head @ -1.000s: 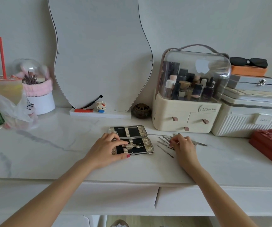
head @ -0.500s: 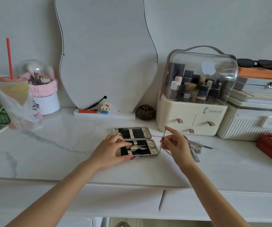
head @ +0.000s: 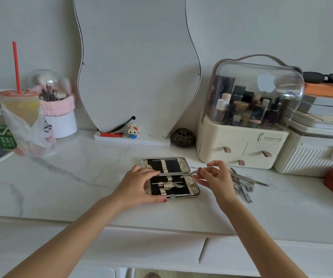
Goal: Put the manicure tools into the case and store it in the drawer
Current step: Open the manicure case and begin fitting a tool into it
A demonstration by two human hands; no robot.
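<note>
White marble-look stone with grey veins forms the table top (head: 65, 189), and below its front edge run two plain white drawer fronts (head: 141, 255). On that top, at the centre, lies the manicure case (head: 189, 184), open flat in two hinged halves: black lining inside, a pale snakeskin-textured border, a shiny metal rim and pale elastic loops across the lining. The left hand (head: 136, 188) rests on the case's left side, fingers spread flat over the hinge and thumb along the near edge, pressing rather than gripping; its thumbnail is red. The right hand (head: 214, 177) sits at three o'clock of the case and pinches a thin steel tool (head: 191, 173) between thumb and fingertips, the tip slanting down over the near half's right border. Just beyond that hand, further toward three o'clock, the remaining metal tools (head: 243, 185) lie in a loose heap, with nail clippers and a long file among them. At one o'clock stands a cream cosmetics organiser (head: 241, 141) with a clear domed lid, brown leather pulls and the words "Serious Life". At twelve o'clock a wavy frameless mirror (head: 137, 63) leans on the wall. At ten o'clock stands an iced drink (head: 19, 105) with a red straw.
</note>
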